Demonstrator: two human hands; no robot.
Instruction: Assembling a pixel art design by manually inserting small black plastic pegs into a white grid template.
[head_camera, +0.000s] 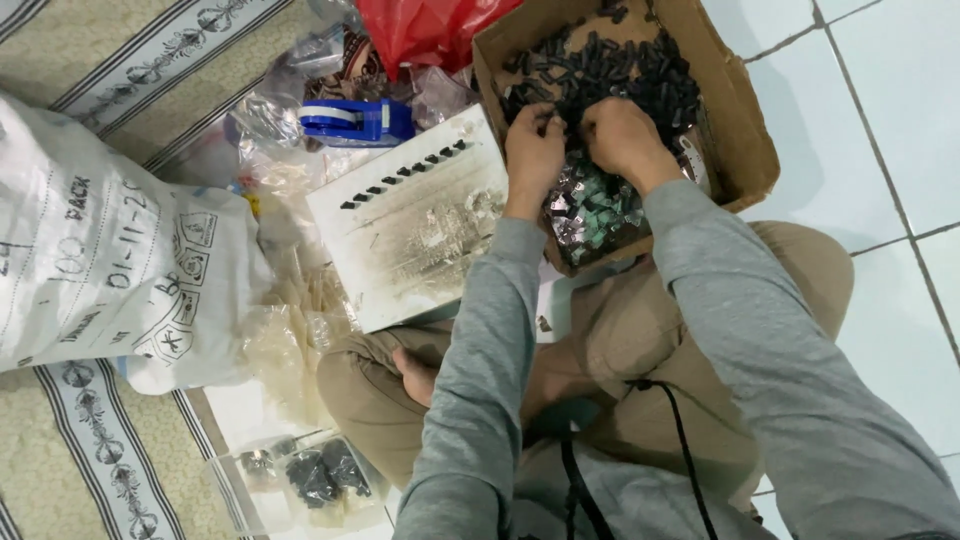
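Both hands reach into a cardboard box (745, 120) that rests on the person's lap and the tiled floor (880, 120). The box holds a heap of small black plastic parts (620, 70), with some shiny silver and greenish pieces (590, 210) nearer the body. The left hand (535, 150) has its fingers curled down onto the black parts, seemingly pinching one or a few, though the fingertips are too buried to be sure. The right hand (622, 135) lies just beside it, fingers bent into the heap; I cannot tell whether it grips anything.

Left of the box lies a smudged white board (410, 225) with a row of black parts along its upper edge. Beyond it sits a blue tape dispenser (360, 120) among clear plastic bags (270, 120), a red plastic bag (420, 30), and a large white woven sack (100, 270) on a patterned mat (80, 450).
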